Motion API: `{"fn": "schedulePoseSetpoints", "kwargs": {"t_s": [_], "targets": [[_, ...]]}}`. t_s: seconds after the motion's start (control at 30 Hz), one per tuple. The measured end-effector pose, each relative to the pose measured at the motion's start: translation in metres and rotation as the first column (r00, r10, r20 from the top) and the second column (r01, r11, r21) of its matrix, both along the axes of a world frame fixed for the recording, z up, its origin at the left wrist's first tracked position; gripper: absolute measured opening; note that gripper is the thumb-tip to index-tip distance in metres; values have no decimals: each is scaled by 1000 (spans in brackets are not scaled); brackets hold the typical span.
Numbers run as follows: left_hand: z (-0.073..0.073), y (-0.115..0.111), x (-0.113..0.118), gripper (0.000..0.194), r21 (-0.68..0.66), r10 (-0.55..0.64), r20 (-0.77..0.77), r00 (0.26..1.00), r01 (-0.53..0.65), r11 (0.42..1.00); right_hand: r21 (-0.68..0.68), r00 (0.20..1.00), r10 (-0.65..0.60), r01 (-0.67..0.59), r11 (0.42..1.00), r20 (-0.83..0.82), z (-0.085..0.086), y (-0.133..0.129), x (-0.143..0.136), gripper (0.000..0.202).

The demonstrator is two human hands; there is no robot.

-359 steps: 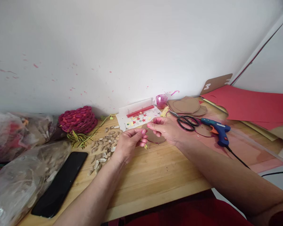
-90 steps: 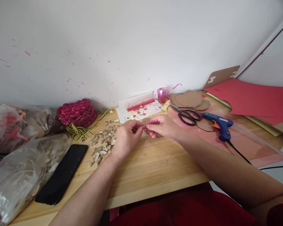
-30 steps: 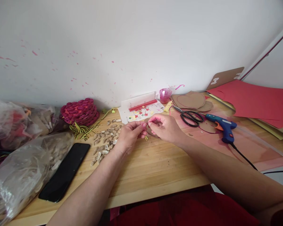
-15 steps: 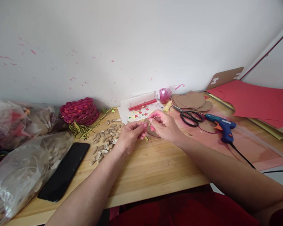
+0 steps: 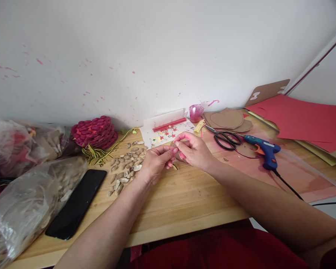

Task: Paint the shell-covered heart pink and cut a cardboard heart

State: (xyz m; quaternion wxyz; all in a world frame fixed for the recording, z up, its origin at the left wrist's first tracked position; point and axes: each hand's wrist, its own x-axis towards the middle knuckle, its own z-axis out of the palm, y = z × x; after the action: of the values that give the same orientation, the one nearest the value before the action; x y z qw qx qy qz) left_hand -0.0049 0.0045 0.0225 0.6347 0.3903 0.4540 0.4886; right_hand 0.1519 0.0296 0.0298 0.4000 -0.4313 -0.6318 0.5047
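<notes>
My left hand [image 5: 158, 160] and my right hand [image 5: 193, 149] meet over the middle of the wooden table [image 5: 179, 198], fingertips pinched together. Between them runs a thin yellow-green cord [image 5: 175, 167], its end showing just below the fingers; most of it is hidden. Beyond the hands lies a white paper sheet [image 5: 148, 137] with small red, yellow and green stars. Peanut shells [image 5: 126, 162] are scattered left of my left hand. Black-handled scissors [image 5: 226, 141] rest to the right of my right hand.
On the left are plastic bags [image 5: 30, 201], a black phone [image 5: 77, 203], a stack of magenta pieces [image 5: 95, 132] and green-yellow cords [image 5: 96, 155]. A pink cup [image 5: 196, 113], cardboard pieces [image 5: 226, 118], a blue glue gun [image 5: 266, 149] and red sheets [image 5: 305, 119] occupy the back and right.
The fingertips have drawn slightly closer together. The thin loop of cord seen above my right fingers earlier no longer shows.
</notes>
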Motion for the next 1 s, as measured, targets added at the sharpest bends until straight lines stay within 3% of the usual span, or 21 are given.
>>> {"fn": "schedulePoseSetpoints", "kwargs": {"t_s": [0.17, 0.37, 0.47, 0.63, 0.87, 1.0], "targets": [[1, -1, 0, 40, -25, -6, 15, 1000, 6, 1000, -83, 997, 3, -10, 997, -79, 1, 1, 2, 24], [3, 0, 0, 42, -46, 58, 84, 995, -54, 997, -265, 963, 117, -182, 947, -243, -3, 8, 8, 40], [4, 1, -1, 44, -45, 103, 100, 990, -99, 994, -308, 960, 159, -227, 924, -232, -4, 12, 11, 46], [4, 2, -3, 46, -18, 137, 87, 987, -136, 990, -280, 980, 186, -199, 939, -73, -1, 13, 13, 35], [0, 5, -3, 47, 92, 143, 15, 990, -144, 985, -247, 982, 186, -191, 950, -41, 4, 11, 15, 26], [-2, 9, -9, 44, 175, 223, -14, 975, -217, 960, -188, 970, 240, -229, 955, 36, 9, 7, 14, 21]]}}
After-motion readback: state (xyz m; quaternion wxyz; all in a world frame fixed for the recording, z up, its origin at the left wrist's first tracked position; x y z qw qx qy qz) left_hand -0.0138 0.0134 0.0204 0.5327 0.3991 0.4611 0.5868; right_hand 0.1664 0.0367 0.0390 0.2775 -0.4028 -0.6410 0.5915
